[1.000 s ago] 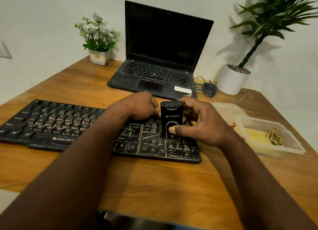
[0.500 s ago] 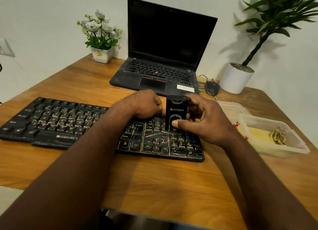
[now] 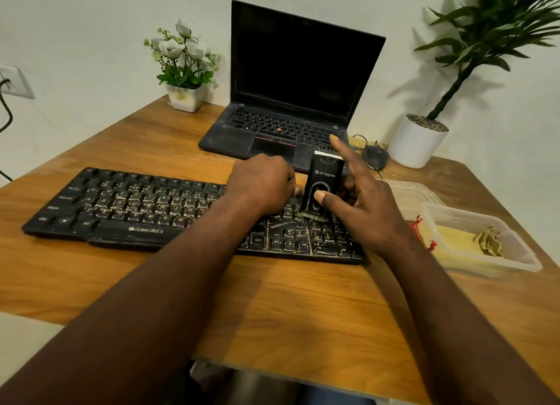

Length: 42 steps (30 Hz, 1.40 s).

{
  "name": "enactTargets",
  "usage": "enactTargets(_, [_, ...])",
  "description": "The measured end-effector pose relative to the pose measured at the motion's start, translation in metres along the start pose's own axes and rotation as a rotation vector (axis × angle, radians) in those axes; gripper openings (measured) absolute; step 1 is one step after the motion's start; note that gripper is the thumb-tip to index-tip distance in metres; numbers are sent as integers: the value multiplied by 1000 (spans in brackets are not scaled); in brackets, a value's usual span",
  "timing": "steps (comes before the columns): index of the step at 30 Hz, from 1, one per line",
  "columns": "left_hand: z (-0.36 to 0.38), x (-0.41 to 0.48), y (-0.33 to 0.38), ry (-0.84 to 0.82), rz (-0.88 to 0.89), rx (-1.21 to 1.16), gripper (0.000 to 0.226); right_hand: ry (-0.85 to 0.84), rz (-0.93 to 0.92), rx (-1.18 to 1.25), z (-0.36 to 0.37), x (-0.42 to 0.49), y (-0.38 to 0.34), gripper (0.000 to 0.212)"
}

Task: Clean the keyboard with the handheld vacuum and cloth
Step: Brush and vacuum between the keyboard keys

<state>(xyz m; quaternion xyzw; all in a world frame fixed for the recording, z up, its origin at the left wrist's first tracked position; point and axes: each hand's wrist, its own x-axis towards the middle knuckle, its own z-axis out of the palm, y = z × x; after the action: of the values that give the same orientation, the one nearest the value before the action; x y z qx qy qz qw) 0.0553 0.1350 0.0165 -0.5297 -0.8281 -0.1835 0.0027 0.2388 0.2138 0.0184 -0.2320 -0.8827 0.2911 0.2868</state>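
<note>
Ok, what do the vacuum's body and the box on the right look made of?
Handheld vacuum: probably black plastic, smooth and slightly glossy; light glints on its moulded front. Box: clear, thin plastic by the look; the yellow cloth inside shows through its walls.

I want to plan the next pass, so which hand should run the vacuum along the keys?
Right. The right hand grips the handheld vacuum, thumb on its front, brush on the keyboard; the left hand rests curled beside it.

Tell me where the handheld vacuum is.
Head view, right of centre: the handheld vacuum stands upright at the right end of the keyboard, in the right hand.
</note>
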Motion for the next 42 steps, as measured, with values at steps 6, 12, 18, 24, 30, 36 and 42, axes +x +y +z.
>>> enactTargets(6, [-11, -25, -12, 64, 49, 88, 28, 22, 23, 36, 7, 1, -2, 74])
enactTargets(12, [-21, -77, -32, -34, 119, 187, 102, 60, 10, -2, 10, 1, -5, 81])
enactTargets(18, [-23, -104, -23, 67, 187, 259, 116, 109, 10, -4, 11, 3, -3, 92])
enactTargets(24, [-9, -116, -24, 39, 238, 297, 115, 91, 25, 42, 8, 5, -3, 94])
enactTargets(30, [-3, -120, -24, 71, 148, 232, 97, 81, 82, 46, 7, 4, -3, 94])
enactTargets(36, [-1, -119, -24, 104, 128, 197, 94, 102, 143, 13, 13, 5, 0, 51])
enactTargets(42, [9, -121, -28, 294, 215, 171, 65, 136, 124, -61, 13, 5, 1, 39])
